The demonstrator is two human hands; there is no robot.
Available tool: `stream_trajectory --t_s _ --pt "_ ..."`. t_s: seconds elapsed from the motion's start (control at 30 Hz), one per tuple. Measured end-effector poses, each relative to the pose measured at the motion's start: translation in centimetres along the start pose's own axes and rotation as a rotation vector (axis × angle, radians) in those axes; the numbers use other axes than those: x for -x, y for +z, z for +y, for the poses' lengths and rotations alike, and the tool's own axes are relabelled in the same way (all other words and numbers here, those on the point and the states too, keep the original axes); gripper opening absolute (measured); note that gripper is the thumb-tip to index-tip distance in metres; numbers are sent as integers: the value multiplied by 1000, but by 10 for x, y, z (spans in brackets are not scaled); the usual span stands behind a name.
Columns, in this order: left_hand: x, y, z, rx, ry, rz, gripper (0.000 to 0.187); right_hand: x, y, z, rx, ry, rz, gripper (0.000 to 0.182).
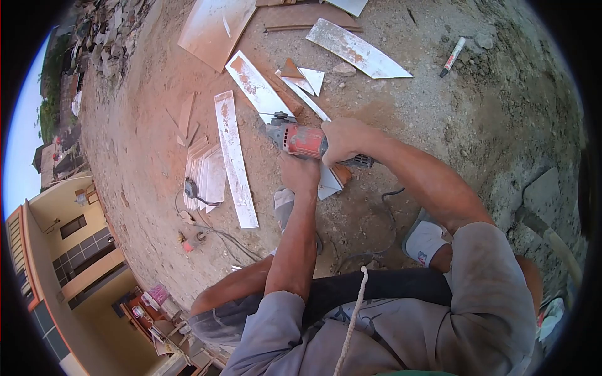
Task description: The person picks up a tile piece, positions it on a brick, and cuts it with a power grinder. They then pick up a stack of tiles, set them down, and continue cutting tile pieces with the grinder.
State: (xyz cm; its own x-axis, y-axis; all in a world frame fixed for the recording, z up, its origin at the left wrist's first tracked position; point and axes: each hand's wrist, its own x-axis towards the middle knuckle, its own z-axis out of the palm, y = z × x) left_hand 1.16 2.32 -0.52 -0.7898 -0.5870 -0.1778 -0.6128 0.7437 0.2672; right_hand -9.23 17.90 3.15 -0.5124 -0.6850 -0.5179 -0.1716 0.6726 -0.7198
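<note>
Your right hand (348, 141) clamps the rear of a red angle grinder (303, 141), centre of view; your left hand (300, 173) meets its six o'clock side, its grip impossible to tell. A white-faced strip (256, 83) runs toward eleven o'clock, another strip (236, 158) lies at nine, a marker (453, 57) at two.

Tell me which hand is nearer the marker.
Right. In the picture, the right hand, gripping the grinder, is below and left of the marker; the left hand, against the grinder, is lower and farther left.
</note>
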Motion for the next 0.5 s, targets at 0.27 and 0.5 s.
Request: stream_trajectory --t_s 0.27,0.5 --pt "-1 -4 -2 58 -10 -20 95 30 -4 8 -13 9 52 68" --pt "-20 -5 -66 313 55 161 102 58 -29 6 -168 22 232 65"
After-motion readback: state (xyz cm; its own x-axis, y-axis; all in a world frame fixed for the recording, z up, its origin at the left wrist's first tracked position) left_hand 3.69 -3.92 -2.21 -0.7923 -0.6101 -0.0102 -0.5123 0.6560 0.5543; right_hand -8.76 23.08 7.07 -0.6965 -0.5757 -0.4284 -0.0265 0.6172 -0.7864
